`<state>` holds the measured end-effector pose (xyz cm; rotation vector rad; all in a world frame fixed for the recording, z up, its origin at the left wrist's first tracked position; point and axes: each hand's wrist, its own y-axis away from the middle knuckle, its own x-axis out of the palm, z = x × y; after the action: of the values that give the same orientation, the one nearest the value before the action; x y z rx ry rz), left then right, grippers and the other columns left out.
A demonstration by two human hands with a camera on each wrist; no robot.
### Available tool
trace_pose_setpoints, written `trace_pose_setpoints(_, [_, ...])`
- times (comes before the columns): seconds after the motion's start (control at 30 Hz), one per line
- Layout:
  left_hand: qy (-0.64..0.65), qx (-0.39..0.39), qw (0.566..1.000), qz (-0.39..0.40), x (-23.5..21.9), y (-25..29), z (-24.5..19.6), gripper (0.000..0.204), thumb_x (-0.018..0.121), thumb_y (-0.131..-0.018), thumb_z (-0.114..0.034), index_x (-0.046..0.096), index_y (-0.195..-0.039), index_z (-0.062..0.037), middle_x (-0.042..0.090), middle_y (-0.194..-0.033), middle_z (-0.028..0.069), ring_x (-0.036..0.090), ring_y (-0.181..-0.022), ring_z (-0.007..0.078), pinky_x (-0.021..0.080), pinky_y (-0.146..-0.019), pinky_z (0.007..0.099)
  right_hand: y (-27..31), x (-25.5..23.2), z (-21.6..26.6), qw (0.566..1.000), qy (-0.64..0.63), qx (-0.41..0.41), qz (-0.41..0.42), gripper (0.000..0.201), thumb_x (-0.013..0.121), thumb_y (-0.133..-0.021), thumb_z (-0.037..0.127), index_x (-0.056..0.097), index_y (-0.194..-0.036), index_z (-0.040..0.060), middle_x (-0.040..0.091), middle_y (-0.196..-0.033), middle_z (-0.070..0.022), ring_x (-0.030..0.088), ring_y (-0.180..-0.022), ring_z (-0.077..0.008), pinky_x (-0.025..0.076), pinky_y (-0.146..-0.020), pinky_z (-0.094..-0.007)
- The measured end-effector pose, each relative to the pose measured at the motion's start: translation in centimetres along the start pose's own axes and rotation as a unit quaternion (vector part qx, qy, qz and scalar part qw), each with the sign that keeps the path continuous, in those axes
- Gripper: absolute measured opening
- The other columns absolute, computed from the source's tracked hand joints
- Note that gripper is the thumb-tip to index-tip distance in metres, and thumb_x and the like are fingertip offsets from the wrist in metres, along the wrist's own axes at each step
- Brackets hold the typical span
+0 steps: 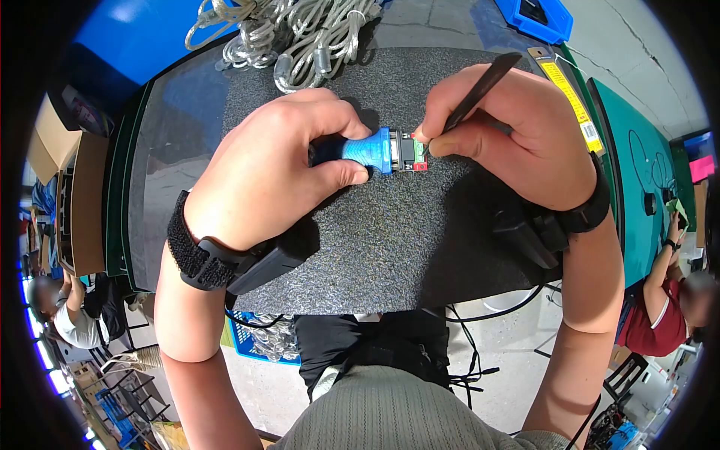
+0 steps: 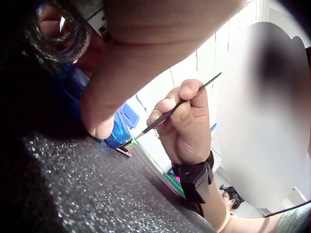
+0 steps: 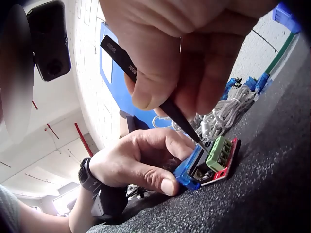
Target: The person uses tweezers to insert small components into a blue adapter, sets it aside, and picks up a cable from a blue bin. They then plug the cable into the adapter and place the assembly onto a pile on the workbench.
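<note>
My left hand (image 1: 274,161) grips a translucent blue cable connector (image 1: 369,152) low over the dark mat, thumb and index finger on opposite sides. Plugged into its front is a small red circuit board (image 3: 235,154) carrying a green terminal block (image 3: 220,153). My right hand (image 1: 506,127) pinches black tweezers (image 1: 480,91) between thumb and fingers, slanted down to the left. In the right wrist view the tweezers' tip is right at the green block's edge, on the side facing the connector. The left wrist view shows the left thumb or finger over the blue shell, hiding part of it.
A speckled dark mat (image 1: 360,247) covers the tabletop. Coiled clear-sheathed cables (image 1: 322,41) lie at its far edge. A yellow packaged strip (image 1: 566,94) sits beyond the right hand, a blue bin (image 1: 536,19) at the back right. Other people work at both sides.
</note>
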<state>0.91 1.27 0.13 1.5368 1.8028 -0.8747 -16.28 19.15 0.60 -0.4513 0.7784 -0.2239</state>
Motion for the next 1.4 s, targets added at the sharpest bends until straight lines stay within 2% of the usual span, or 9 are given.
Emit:
trace_pose_setpoints(0.2, [-0.001, 0.003, 1.0, -0.001, 0.0, 0.1, 0.1, 0.031, 0.082, -0.072, -0.008, 0.065, -0.096, 0.0011, 0.065, -0.092, 0.0099, 0.062, -0.088, 0.0256, 0.05, -0.081, 0.0358, 0.0, 0.0, -0.1, 0.999, 0.036, -0.023, -0.003, 0.012, 0.075, -0.083, 0.005, 0.066, -0.091, 0.0017, 0.066, -0.086, -0.005, 0.065, -0.074, -0.0125, 0.051, -0.065, -0.0233])
trace_pose_setpoints(0.47, [-0.013, -0.007, 1.0, -0.001, 0.0, 0.1, -0.2, 0.032, 0.082, -0.072, -0.007, 0.065, -0.099, 0.0011, 0.065, -0.094, 0.0099, 0.062, -0.09, 0.025, 0.049, -0.083, 0.0353, 0.7, -2.0, -0.4, 0.998, -0.038, 0.031, -0.038, 0.017, 0.072, -0.088, 0.006, 0.063, -0.101, -0.0009, 0.069, -0.089, -0.0058, 0.066, -0.081, -0.0121, 0.052, -0.071, -0.0226])
trace_pose_setpoints(0.93, [-0.01, 0.017, 1.0, 0.007, -0.3, -0.1, 0.1, 0.033, 0.081, -0.073, -0.006, 0.065, -0.101, 0.0018, 0.065, -0.094, 0.01, 0.062, -0.09, 0.0245, 0.049, -0.083, 0.0344, 0.1, -1.3, -0.4, 0.999, 0.028, 0.012, 0.023, 0.017, 0.068, -0.089, 0.0, 0.062, -0.105, -0.0002, 0.067, -0.094, -0.0055, 0.067, -0.084, -0.0115, 0.053, -0.074, -0.022])
trace_pose_setpoints(1.03, [0.005, 0.006, 1.0, 0.023, -0.4, -0.1, -0.1, 0.033, 0.081, -0.074, -0.007, 0.065, -0.102, 0.0012, 0.065, -0.097, 0.0098, 0.063, -0.092, 0.0233, 0.049, -0.085, 0.0339, 0.4, -1.1, -0.8, 0.977, -0.085, 0.183, -0.068, 0.026, 0.066, -0.093, 0.008, 0.058, -0.117, 0.0013, 0.066, -0.093, -0.0028, 0.063, -0.088, -0.0079, 0.05, -0.079, -0.0214])
trace_pose_setpoints(1.07, [0.004, 0.007, 1.0, 0.021, -0.5, 0.0, -0.1, 0.033, 0.081, -0.074, -0.007, 0.065, -0.102, 0.0012, 0.065, -0.097, 0.0098, 0.063, -0.092, 0.0233, 0.049, -0.085, 0.0339, 0.4, -1.1, -1.2, 0.978, -0.084, 0.181, -0.067, 0.026, 0.066, -0.093, 0.008, 0.058, -0.117, 0.0013, 0.066, -0.093, -0.0028, 0.063, -0.088, -0.0079, 0.05, -0.079, -0.0214])
trace_pose_setpoints(1.13, [0.016, 0.02, 0.999, 0.03, -0.8, 0.2, 0.1, 0.036, 0.081, -0.077, -0.01, 0.065, -0.108, 0.0007, 0.065, -0.101, 0.0088, 0.062, -0.095, 0.0206, 0.048, -0.087, 0.0332, 0.4, -1.5, -2.1, 0.965, -0.138, 0.196, -0.108, 0.029, 0.068, -0.092, 0.018, 0.06, -0.115, 0.0011, 0.059, -0.081, 0.002, 0.056, -0.072, -0.004, 0.047, -0.067, -0.0194])
trace_pose_setpoints(1.17, [0.013, 0.023, 0.999, 0.029, -0.9, 0.3, 0.2, 0.036, 0.081, -0.077, -0.01, 0.065, -0.108, 0.0007, 0.065, -0.101, 0.0088, 0.062, -0.095, 0.0206, 0.048, -0.087, 0.0332, 0.6, -2.0, -2.6, 0.959, -0.141, 0.227, -0.093, 0.042, 0.066, -0.094, 0.023, 0.054, -0.124, -0.0041, 0.059, -0.081, 0.0012, 0.058, -0.072, -0.004, 0.048, -0.066, -0.019])
trace_pose_setpoints(1.3, [0.069, 0.014, 0.998, -0.002, -1.5, 0.6, 0.4, 0.042, 0.079, -0.082, -0.017, 0.064, -0.117, -0.0015, 0.065, -0.108, 0.0056, 0.06, -0.1, 0.0168, 0.047, -0.088, 0.0314, 1.2, -3.2, -3.3, 0.941, -0.087, 0.326, -0.031, 0.059, 0.066, -0.093, 0.026, 0.046, -0.136, -0.0092, 0.061, -0.077, -0.0005, 0.058, -0.068, -0.0054, 0.049, -0.06, -0.0208])
trace_pose_setpoints(1.4, [0.077, -0.02, 0.997, -0.003, -2.5, 0.8, 0.1, 0.044, 0.079, -0.082, -0.021, 0.065, -0.119, -0.0034, 0.065, -0.11, 0.0039, 0.059, -0.102, 0.0153, 0.046, -0.088, 0.0294, 1.5, -3.9, -3.4, 0.924, -0.06, 0.377, -0.002, 0.059, 0.064, -0.093, 0.022, 0.045, -0.138, -0.0096, 0.061, -0.073, -0.0028, 0.058, -0.062, -0.0066, 0.05, -0.059, -0.0211])
